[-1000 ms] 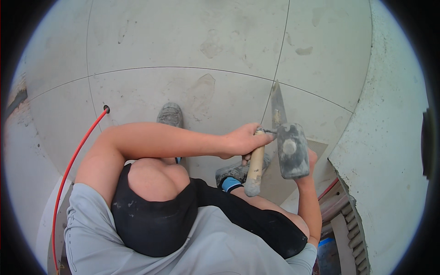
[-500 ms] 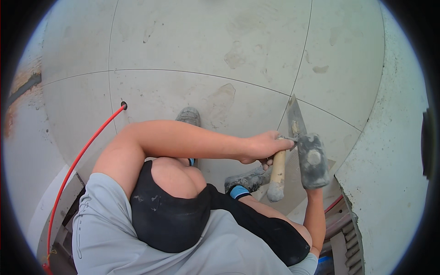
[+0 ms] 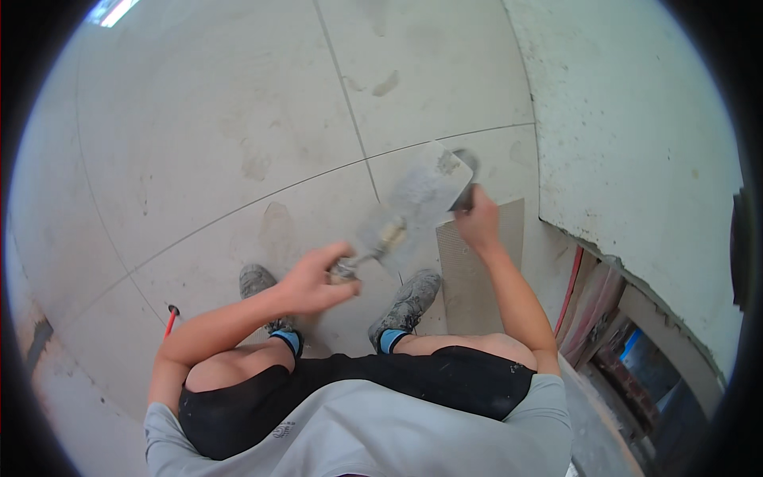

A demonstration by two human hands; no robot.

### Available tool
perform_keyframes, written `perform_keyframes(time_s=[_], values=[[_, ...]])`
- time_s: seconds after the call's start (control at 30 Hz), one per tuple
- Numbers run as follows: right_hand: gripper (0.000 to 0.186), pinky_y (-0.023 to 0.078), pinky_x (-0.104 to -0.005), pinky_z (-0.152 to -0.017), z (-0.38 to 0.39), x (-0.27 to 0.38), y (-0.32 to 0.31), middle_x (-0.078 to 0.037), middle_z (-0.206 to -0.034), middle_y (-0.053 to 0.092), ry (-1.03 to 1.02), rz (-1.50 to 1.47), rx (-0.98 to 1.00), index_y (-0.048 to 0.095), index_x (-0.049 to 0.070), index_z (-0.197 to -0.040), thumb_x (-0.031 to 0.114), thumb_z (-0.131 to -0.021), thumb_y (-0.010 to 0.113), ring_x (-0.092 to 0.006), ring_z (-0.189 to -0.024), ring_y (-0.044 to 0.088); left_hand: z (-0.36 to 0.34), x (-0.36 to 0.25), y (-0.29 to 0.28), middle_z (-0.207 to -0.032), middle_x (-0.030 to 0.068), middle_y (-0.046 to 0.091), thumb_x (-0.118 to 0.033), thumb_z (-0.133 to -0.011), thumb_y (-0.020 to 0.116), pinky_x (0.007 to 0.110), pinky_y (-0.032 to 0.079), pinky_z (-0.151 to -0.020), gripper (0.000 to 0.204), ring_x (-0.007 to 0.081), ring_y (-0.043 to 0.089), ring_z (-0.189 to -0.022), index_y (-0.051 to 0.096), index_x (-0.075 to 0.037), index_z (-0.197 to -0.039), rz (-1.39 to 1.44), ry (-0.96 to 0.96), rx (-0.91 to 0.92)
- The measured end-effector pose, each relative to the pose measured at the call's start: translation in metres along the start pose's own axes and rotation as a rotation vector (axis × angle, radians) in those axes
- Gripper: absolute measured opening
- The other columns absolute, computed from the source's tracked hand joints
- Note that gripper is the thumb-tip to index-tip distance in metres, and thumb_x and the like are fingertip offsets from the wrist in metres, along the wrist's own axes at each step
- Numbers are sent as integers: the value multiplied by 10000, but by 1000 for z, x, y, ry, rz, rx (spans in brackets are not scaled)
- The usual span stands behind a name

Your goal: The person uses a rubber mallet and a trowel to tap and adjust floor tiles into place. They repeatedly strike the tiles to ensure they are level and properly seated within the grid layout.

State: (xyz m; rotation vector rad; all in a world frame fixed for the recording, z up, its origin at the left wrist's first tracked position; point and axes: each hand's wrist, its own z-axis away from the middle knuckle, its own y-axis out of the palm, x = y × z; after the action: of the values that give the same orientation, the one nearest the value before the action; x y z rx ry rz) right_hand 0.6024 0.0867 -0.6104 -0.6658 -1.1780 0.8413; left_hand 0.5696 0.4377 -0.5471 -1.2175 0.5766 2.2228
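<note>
My left hand, closed, grips the handle of a trowel. Its wide grey blade is smeared by motion, points up and to the right, and carries a tan lump near the handle. My right hand is closed on a dark rubber mallet. The mallet's head lies partly behind the blade's far end; whether the two touch, I cannot tell. The mallet's handle is hidden. Both tools are above the pale floor tiles, in front of my feet.
My dusty shoes stand on the tiles. A narrow grey tile piece lies right of them. Along the right runs a pale slab with a rough edge, beside a recess with pipes. A red hose emerges from a floor hole at left.
My view has swung right. My left arm no longer crosses my body, and the trowel's blade now shows broad side. My right hand has come forward into sight beside the mallet head.
</note>
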Motion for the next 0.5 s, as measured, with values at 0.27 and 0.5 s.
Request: perform_keyframes(time_s=[0.27, 0.5], values=[[211, 515, -494, -683, 10, 46, 78, -178, -890, 646, -266, 20, 340, 547, 65, -975, 198, -841, 639, -399, -814, 639, -2, -4, -43, -729, 25, 600, -18, -783, 619, 276, 472, -648, 157, 103, 599, -714, 505, -48, -887, 109, -35, -370], [238, 505, -516, -769, -51, 1, 45, -225, -916, 661, -18, 20, 147, 568, 45, -988, 238, -854, 607, -428, -896, 631, -3, 1, -52, -753, 28, 585, -41, -836, 624, 298, 511, -689, 122, 123, 630, -725, 514, -43, -889, 158, -56, -441]])
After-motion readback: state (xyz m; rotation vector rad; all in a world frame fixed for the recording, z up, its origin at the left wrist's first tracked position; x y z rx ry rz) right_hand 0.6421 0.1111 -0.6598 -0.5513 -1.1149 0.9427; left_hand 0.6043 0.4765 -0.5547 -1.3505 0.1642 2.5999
